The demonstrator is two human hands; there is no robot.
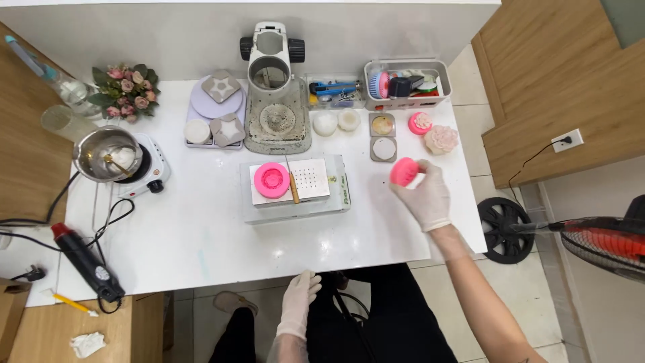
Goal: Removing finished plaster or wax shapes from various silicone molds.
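Head view: right hand [424, 196] grips a round pink mould [404, 172] tilted leftward; left hand [300, 301] hangs open.

Both hands wear thin pale gloves. The right hand [424, 195] is raised at the end of a bare forearm that reaches up and inward from the lower right, wrist bent a little; its fingers [418, 176] are curled closed in a pinch. The left hand [300, 300] hangs low near the lap, fingers loosely together and pointing up, holding nothing.
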